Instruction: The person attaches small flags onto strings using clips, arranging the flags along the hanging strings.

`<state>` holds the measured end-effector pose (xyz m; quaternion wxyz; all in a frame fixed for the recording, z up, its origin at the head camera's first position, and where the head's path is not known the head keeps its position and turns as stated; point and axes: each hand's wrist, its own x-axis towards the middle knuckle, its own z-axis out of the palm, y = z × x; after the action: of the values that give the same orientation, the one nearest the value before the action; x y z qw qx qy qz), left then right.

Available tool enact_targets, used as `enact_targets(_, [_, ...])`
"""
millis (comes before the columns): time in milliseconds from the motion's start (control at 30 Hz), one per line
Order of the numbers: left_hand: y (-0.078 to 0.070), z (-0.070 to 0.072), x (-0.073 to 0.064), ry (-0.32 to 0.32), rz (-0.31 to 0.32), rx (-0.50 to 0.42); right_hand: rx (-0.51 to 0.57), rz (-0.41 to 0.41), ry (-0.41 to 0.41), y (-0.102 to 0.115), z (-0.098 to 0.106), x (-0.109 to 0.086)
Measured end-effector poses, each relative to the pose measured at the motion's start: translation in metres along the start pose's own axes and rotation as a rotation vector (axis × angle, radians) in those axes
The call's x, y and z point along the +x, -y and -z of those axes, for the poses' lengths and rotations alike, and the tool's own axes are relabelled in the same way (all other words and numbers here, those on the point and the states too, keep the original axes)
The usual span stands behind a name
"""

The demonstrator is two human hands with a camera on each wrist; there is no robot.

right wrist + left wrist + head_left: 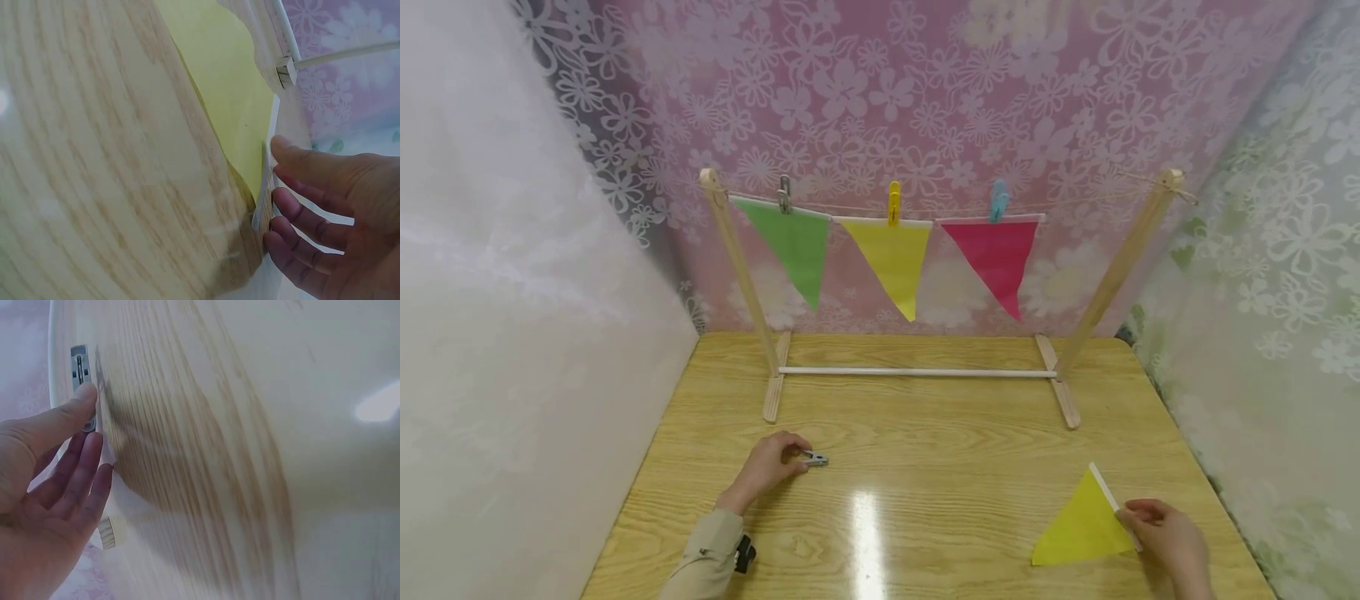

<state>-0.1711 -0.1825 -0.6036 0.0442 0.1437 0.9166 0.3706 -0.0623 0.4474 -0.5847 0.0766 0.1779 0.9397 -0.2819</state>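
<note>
Between thumb and fingers, my left hand pinches a grey clothespin over the left part of the table. The left wrist view shows the clothespin pointing away from the fingertips. At the table's right side my right hand pinches a yellow triangular pennant by its white edge strip. In the right wrist view the thumb lies against that strip and the pennant looks slightly wavy. A string between two posts carries a green pennant, a yellow pennant and a pink pennant.
A wooden stand with a left post, a right post and a white crossbar stands at the table's back. Grey, yellow and blue clothespins clip the hung pennants. Floral curtains surround the wooden table.
</note>
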Motion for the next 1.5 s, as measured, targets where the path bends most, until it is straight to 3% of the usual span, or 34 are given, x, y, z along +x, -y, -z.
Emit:
enact_targets(433, [-0.004,-0.002,0.004,-0.105,0.019,-0.026,-0.034,0.007,0.029,0.008,-0.012,0.014])
enact_targets(867, [-0.011,-0.002,0.009,-0.063,0.076,-0.148,0.023,0.076,-0.078,0.023,-0.02,0.021])
enact_targets(1067, [-0.016,0.001,0.013,-0.079,0.103,-0.24,0.118,0.095,-0.094,0.033,-0.019,0.023])
enact_targets(1300, [-0.025,0.005,0.019,-0.125,0.183,-0.347,0.263,0.119,-0.1,0.041,-0.017,0.024])
enact_targets(1500, [-0.034,0.009,0.025,-0.124,0.244,-0.541,0.285,0.169,-0.124,0.05,-0.014,0.027])
